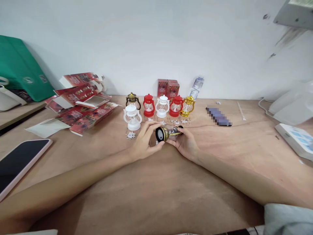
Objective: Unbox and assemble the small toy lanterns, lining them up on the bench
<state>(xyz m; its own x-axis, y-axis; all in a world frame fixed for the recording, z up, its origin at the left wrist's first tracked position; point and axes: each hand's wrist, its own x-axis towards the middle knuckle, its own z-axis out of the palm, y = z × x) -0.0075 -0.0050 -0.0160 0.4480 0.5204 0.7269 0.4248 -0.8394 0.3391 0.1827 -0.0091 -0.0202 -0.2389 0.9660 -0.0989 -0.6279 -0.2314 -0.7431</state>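
1. My left grip (144, 142) is clasping the base end of the black-and-gold lantern (167, 133); my right grip (187, 145) is holding its top end.
2. Lantern is lying sideways between both grips, above the worktop (156, 192).
3. Six standing lanterns (161, 110) are bounding the room ahead.
4. Worktop is running open between my forearms toward its near edge.
5. Phone (21, 163) is flanking left.

Nothing legible: print on the red boxes (174, 89) and green bag (23, 65) too blurred
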